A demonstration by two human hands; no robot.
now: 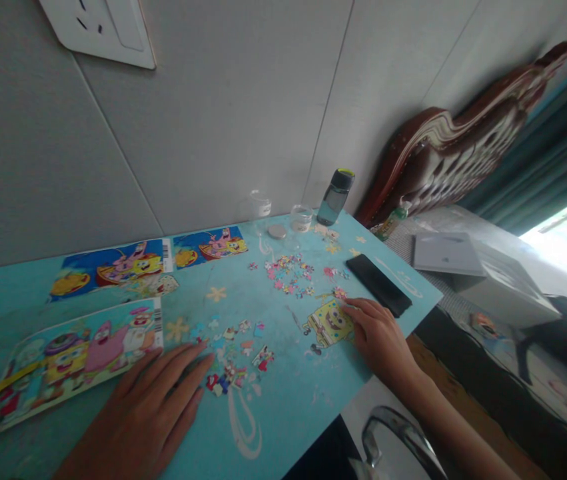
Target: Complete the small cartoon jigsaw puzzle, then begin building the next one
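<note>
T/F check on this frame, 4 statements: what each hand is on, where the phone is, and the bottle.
1. The right hand touches the assembled yellow puzzle patch. True.
2. The left hand grips the water bottle. False: it lies flat on the table, by loose puzzle pieces.
3. The black phone lies near the table's right edge. True.
4. The water bottle lies on its side. False: it stands upright at the wall.

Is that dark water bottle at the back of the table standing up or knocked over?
Upright. The dark translucent water bottle stands on its base on the light blue table, cap on top.
</note>
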